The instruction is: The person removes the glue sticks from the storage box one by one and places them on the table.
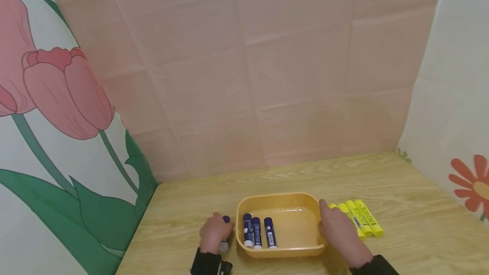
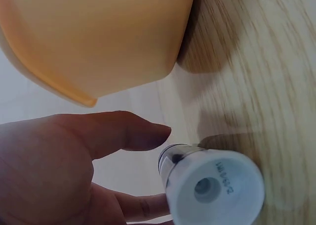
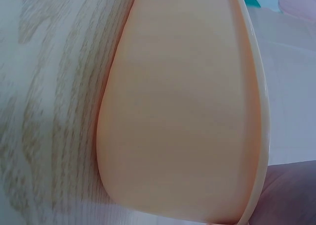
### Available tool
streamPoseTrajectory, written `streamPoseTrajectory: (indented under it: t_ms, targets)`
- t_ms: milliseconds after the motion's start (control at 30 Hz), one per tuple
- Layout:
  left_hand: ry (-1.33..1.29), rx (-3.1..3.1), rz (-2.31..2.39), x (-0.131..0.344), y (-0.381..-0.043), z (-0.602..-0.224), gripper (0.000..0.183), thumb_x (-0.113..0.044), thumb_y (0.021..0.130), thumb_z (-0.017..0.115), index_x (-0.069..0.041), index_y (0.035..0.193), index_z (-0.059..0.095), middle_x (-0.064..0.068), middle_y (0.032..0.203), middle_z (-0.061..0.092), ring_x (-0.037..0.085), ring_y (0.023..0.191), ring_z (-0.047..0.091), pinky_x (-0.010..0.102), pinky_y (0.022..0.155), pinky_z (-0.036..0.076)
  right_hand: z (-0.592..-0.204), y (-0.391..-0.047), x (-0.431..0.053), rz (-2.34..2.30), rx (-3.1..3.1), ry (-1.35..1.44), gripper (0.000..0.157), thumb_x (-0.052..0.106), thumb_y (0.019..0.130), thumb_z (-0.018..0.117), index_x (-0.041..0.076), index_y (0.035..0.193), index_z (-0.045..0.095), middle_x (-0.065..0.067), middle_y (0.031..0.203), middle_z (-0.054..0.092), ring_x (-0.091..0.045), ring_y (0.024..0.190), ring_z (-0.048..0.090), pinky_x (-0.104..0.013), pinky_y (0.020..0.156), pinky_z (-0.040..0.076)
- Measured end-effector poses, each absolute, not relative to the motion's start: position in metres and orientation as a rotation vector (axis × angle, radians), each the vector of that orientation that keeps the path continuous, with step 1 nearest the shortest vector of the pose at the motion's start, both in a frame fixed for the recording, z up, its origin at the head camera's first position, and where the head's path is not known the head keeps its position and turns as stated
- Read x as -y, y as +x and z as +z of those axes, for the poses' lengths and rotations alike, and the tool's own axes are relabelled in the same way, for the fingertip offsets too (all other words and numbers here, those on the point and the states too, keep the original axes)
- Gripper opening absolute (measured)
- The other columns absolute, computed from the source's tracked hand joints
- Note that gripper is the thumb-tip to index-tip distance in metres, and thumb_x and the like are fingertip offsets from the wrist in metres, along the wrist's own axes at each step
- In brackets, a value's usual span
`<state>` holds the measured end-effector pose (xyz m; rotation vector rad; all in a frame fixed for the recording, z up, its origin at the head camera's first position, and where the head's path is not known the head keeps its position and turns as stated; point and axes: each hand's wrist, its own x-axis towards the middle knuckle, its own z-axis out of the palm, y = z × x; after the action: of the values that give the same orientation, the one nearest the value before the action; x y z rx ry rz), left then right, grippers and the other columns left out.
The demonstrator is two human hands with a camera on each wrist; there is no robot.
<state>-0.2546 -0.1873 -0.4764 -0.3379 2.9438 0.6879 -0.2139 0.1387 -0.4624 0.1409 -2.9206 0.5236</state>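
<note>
A shallow yellow-orange plastic tray stands on the table. Three dark blue glue sticks with white bases lie in its left part. My right hand grips the tray's right rim; only a part of that hand shows at the rim in the right wrist view. Left of the tray, my left hand is at another glue stick, which lies on the table with its white base toward the wrist camera. The thumb is extended beside this stick, and the other fingers are partly hidden behind it.
Several yellow tubes with dark print lie side by side right of the tray, partly behind my right hand. The wood-grain table ends at a pinkish sheet at the back, with flower-printed walls on both sides.
</note>
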Motion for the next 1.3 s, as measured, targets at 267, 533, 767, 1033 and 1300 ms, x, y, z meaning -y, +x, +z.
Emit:
streamPoseTrajectory:
  t_ms: [267, 533, 767, 1033, 1300]
  targets:
    - [-0.35, -2.937, 0.69, 0.1868, -0.2552, -0.4781, 0.048, -0.033, 0.083, 0.066, 0.008, 0.105, 0.059, 0.016, 0.082, 0.058, 0.029, 0.073, 0.056, 0.05, 0.074, 0.049, -0.4627, -0.2127, -0.1384, 0.543, 2.936, 0.121, 0.038, -0.001, 0.081, 0.061, -0.009, 0.115, 0.048, -0.01, 0.064, 0.051, -0.021, 0.052, 0.05, -0.035, 0.045, 0.04]
    - [-0.367, -2.918, 0.703, 0.1857, -0.2563, -0.479, 0.048, -0.034, 0.084, 0.067, 0.008, 0.105, 0.058, 0.016, 0.082, 0.057, 0.029, 0.073, 0.055, 0.049, 0.074, 0.049, -0.462, -0.2134, -0.1381, 0.53, 2.938, 0.122, 0.038, 0.0, 0.081, 0.062, -0.009, 0.115, 0.048, -0.01, 0.064, 0.052, -0.022, 0.053, 0.05, -0.036, 0.046, 0.04]
    - [-0.345, -2.937, 0.697, 0.1859, -0.2551, -0.4786, 0.049, -0.035, 0.084, 0.067, 0.009, 0.106, 0.058, 0.017, 0.083, 0.058, 0.03, 0.074, 0.056, 0.051, 0.075, 0.049, -0.4647, -0.2143, -0.1394, 0.53, 2.923, 0.122, 0.037, 0.0, 0.08, 0.062, -0.008, 0.114, 0.048, -0.01, 0.064, 0.052, -0.022, 0.052, 0.05, -0.036, 0.045, 0.04]
    - [-0.349, -2.925, 0.738, 0.1878, -0.2533, -0.476, 0.051, -0.031, 0.087, 0.063, 0.011, 0.114, 0.055, 0.02, 0.085, 0.058, 0.031, 0.074, 0.055, 0.05, 0.074, 0.05, -0.4664, -0.2122, -0.139, 0.542, 2.92, 0.122, 0.039, 0.0, 0.081, 0.06, -0.01, 0.116, 0.047, -0.011, 0.064, 0.052, -0.022, 0.052, 0.05, -0.036, 0.045, 0.04]
    - [-0.34, -2.915, 0.753, 0.1858, -0.2526, -0.4735, 0.033, -0.025, 0.087, 0.063, 0.006, 0.098, 0.059, 0.013, 0.076, 0.052, 0.027, 0.068, 0.052, 0.041, 0.065, 0.045, -0.4656, -0.213, -0.1388, 0.544, 2.925, 0.1, 0.04, 0.001, 0.082, 0.06, -0.01, 0.119, 0.047, -0.011, 0.064, 0.052, -0.023, 0.052, 0.051, -0.037, 0.045, 0.04]
